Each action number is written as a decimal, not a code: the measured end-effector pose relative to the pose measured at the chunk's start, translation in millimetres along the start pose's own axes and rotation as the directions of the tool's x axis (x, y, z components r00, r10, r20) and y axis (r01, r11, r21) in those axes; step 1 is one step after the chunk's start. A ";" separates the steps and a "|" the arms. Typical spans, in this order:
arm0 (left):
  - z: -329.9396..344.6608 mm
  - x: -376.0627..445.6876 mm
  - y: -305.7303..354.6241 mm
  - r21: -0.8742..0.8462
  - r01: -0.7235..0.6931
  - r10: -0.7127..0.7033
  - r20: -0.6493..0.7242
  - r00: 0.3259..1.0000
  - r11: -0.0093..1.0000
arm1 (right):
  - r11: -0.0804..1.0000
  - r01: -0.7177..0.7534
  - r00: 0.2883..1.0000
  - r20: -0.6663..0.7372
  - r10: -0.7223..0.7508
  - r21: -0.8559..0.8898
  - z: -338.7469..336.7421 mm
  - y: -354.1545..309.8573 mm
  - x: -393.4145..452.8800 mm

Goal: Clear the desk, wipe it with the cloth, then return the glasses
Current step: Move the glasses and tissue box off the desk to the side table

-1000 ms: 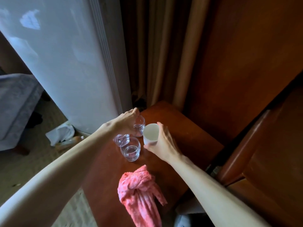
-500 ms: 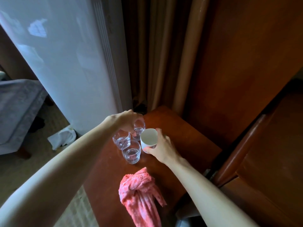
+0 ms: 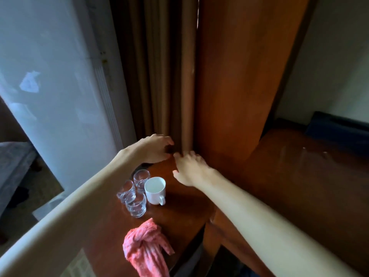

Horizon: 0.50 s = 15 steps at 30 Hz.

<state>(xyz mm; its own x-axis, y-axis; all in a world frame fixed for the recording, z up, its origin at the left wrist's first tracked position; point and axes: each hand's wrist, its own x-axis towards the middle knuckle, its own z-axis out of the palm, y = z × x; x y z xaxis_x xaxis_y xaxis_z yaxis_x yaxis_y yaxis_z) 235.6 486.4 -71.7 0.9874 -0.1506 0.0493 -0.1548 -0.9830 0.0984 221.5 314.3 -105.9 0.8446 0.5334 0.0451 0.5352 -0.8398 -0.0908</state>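
I see both my left hand [image 3: 154, 147] and right hand [image 3: 189, 168] loose-fingered, holding nothing. The glasses [image 3: 135, 193] stand below them, nearer me, apart from both.

You are looking down at a reddish-brown wooden desk [image 3: 179, 214] occupying the lower centre of the frame. Three clear glasses are standing on it in a tight cluster left of centre: one [image 3: 141, 178] farthest up, one [image 3: 126, 189] to its lower left, and one [image 3: 136, 203] lowest. A white mug [image 3: 155, 190] is standing upright just right of them, close against the cluster, its handle pointing toward the bottom of the frame. A crumpled pink cloth [image 3: 144, 249] is lying below, draping over the desk's lower edge.
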 end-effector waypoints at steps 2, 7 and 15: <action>-13.7 -16.4 39.2 -0.061 -0.019 0.011 -0.128 0.992 0.998 | 0.997 0.034 0.999 -0.031 -0.037 -0.067 -32.6 33.2 -31.7; -15.7 -37.2 160.5 -0.167 -0.201 0.137 -0.331 0.934 0.965 | 1.000 -0.026 0.983 -0.181 0.023 -0.013 -92.5 130.1 -125.1; -8.6 39.4 360.0 -0.162 -0.448 0.373 -0.352 0.859 0.879 | 0.941 -0.338 0.909 -0.245 0.336 0.038 -129.4 296.3 -230.0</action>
<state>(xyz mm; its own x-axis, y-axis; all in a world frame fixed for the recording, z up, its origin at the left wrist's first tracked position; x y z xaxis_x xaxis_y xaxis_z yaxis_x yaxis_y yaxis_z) 218.4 127.5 -25.7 0.7782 -0.4590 0.4286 -0.5842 -0.7796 0.2259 187.2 -70.3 -14.4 0.9508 0.1780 0.2537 0.2179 -0.9661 -0.1387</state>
